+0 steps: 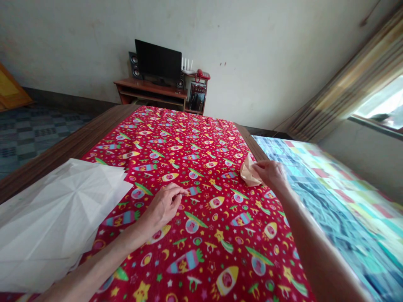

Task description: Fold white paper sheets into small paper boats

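Observation:
My right hand [273, 174] pinches the edge of a small tan piece of folded paper [250, 172] at the right side of the red patterned cloth [201, 201]. The paper looks creased and partly opened out, and my fingers hide its right edge. Near the middle of the cloth rests my left hand [166, 202], its fingers curled loosely together and nothing visible in them. To the left of that hand lies a stack of large white paper sheets [75, 197], the top one marked with creases fanning out from a point. My left forearm passes beside the stack's lower right edge.
A brown wooden edge [72, 142] borders the cloth. Beyond it stands a desk [151, 90] with a monitor [159, 61], speakers and a red telephone [203, 74]. On the right is a bed with a blue checked cover [315, 201], below a curtained window [384, 105].

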`<state>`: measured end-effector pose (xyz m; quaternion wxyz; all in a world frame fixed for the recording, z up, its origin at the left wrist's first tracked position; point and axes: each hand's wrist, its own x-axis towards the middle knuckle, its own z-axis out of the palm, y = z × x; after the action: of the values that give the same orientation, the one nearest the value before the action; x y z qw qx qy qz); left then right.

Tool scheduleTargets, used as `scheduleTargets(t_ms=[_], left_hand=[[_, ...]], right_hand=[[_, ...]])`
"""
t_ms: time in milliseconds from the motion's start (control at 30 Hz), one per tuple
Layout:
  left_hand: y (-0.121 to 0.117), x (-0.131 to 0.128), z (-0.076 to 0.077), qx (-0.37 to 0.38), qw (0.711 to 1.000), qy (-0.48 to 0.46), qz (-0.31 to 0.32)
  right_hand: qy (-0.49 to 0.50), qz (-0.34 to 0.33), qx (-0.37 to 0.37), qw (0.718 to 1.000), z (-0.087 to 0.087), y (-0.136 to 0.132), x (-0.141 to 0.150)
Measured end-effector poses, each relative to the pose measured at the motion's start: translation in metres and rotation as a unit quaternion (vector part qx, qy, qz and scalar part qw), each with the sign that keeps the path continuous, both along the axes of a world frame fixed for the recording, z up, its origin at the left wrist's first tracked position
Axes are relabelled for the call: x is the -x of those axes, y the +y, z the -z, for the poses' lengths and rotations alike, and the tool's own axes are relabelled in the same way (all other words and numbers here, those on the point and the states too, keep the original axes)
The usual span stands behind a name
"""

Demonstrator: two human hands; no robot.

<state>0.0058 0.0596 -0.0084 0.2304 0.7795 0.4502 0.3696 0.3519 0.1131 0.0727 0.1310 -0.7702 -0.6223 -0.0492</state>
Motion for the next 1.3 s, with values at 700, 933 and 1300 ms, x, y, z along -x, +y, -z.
scheduleTargets(t_ms=[700,933,1300], left_hand=[[-0.001,0.001,0.005,-0.006,1.0,0.008,0.008],[-0.001,0.001,0.004,-0.001,1.0,0.013,0.013],[-0.001,0.001,0.004,-0.01,1.0,0.012,0.011]], right_hand=[[0.088,0.023,-0.034,0.995,0.011,0.001,-0.021],[0.091,0.014,-0.026,0.995,0.01,0.001,-0.014],[0.054,-0.008,-0.009,0.998,0.011,0.008,-0.008]])
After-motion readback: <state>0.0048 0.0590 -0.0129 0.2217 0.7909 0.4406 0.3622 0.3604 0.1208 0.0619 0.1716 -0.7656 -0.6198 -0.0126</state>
